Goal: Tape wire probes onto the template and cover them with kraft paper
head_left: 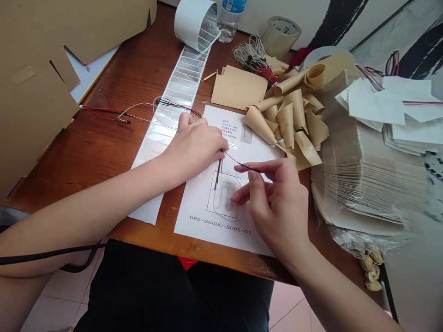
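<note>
My left hand (199, 145) rests on the upper left of a printed sheet (192, 210), its fingers closed on the thin wires (219, 173) that come out beneath them. My right hand (273, 189) is over the sheet's right side, thumb and forefinger pinching the black-sleeved end of a wire (242, 164). That wire runs red up to my left fingertips. A small clear piece (228, 193) with a pale loop of wire lies on the printed drawing. More red and black wires (178, 105) lie just above my left hand, across a label strip (183, 76).
A cardboard box (41, 92) stands at the left, with loose wires (104, 110) beside it. Behind are a label roll (195, 23), a bottle (230, 18) and tape (282, 34). Rolled brown papers (294, 115), a wire bundle (254, 57) and a wrapped stack (367, 175) lie at the right.
</note>
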The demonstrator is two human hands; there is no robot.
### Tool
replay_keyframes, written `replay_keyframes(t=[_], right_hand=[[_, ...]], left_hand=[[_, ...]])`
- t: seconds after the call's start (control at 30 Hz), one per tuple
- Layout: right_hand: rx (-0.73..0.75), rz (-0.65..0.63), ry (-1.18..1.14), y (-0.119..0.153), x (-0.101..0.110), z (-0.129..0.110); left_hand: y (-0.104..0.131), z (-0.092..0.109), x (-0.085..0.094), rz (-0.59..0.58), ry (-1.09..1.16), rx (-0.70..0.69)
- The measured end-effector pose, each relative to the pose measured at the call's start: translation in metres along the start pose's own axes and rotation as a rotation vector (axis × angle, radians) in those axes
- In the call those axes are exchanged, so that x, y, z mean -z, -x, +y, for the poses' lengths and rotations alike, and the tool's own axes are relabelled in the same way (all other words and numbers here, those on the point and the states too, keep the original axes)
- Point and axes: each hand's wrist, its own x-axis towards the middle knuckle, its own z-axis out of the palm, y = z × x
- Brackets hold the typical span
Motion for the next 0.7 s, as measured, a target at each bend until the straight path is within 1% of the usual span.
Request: replay_keyframes(t=[0.1, 0.33, 0.43, 0.53, 0.63, 0.7], right_hand=[[-0.007, 0.017, -0.070, -0.0012, -0.0015, 0.0018], [-0.016, 0.026, -0.083, -0.0043, -0.0010, 0.0042], [-0.069, 0.007, -0.165, -0.0041, -0.0005, 0.0037], [-0.113, -0.012, -0.259, -0.0038, -0.0007, 0.0037], [-0.116, 0.011, -0.333, -0.0041, -0.0012, 0.0044], [-0.106, 0.026, -0.332, -0.0046, -0.0013, 0.0052]], left_hand=[[0.0002, -0.0003, -0.0007, 0.001, 0.015, 0.007], [0.0005, -0.0011, -0.0012, 0.024, 0.006, -0.022], [0.0004, -0.0001, 0.0000, -0.002, 0.002, -0.003], [0.0004, 0.0002, 0.0002, -0.001, 0.009, -0.006], [0.0004, 0.0000, -0.0004, 0.012, 0.009, -0.014], [0.0004, 0.0000, -0.0005, 0.015, 0.010, -0.011]])
